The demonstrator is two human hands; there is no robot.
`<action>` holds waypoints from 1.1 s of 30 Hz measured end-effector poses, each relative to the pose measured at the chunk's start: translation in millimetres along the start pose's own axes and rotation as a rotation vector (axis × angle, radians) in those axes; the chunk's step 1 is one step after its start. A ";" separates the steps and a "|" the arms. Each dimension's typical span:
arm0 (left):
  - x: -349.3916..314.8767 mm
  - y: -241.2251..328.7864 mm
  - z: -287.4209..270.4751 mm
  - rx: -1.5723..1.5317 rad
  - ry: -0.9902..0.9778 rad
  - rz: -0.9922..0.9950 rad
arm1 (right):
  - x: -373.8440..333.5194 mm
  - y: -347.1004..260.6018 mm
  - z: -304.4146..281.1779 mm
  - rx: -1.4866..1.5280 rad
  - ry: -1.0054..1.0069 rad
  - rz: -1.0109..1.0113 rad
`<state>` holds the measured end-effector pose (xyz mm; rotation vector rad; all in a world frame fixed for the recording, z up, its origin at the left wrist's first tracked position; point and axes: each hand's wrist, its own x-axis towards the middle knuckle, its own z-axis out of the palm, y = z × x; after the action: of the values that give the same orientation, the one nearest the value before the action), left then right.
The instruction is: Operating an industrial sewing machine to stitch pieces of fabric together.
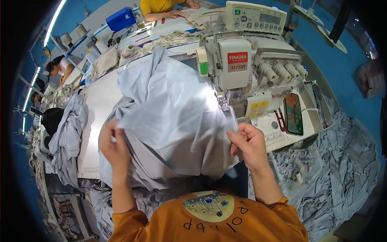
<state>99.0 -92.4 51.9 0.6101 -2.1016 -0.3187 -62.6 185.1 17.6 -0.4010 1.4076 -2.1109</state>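
Fabric (169,109) in hands (114,147) (250,147), scraps (302,162) in clear bin (289,188)

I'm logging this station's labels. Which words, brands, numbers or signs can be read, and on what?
I won't copy wording, only place it.
Red label: readable white letters, red characters below, on the sewing machine.
Control panel: button lettering, partly readable.
Shirt: large dark letters, upside down.
Yellow sticker, phone: too small to read.
Blue machine: white mark, too small.

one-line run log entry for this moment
left hand: at left side of pale blue-grey cloth, grip unclear | right hand: pinching cloth's right edge | white sewing machine: beyond right hand
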 end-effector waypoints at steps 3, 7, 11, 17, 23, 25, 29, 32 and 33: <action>38.1 5.7 1.0 -0.091 0.257 -0.030 | 0.4 0.2 -0.7 -0.001 0.002 0.008; 80.1 0.4 9.6 -0.298 0.348 0.009 | 0.6 0.2 -2.3 -0.031 -0.007 -0.010; 111.8 2.5 16.4 -0.453 0.367 0.060 | 0.5 -0.4 -2.2 -0.030 -0.016 -0.009; 163.5 13.4 15.1 -0.328 0.443 0.198 | 0.4 -1.0 -2.5 -0.025 -0.017 0.001; 217.1 15.5 7.8 -0.195 0.482 0.205 | 0.0 -2.2 -3.2 -0.003 -0.057 0.001; 235.8 16.1 2.1 -0.072 0.499 0.182 | 0.0 -2.9 -2.9 0.006 -0.057 0.002; 270.5 9.5 -2.3 -0.011 0.523 0.199 | -0.2 -4.0 -1.8 0.000 -0.042 0.015; 295.9 -9.9 -5.5 0.005 0.516 0.183 | -0.1 -4.5 -2.7 -0.011 -0.037 0.025; 304.4 -19.7 -8.2 0.045 0.511 0.157 | 0.0 -4.6 -3.3 -0.022 -0.037 0.026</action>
<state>-33.2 -271.7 260.4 0.4864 -1.6525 -0.0192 -65.7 188.8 20.5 -0.4256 1.4088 -2.0586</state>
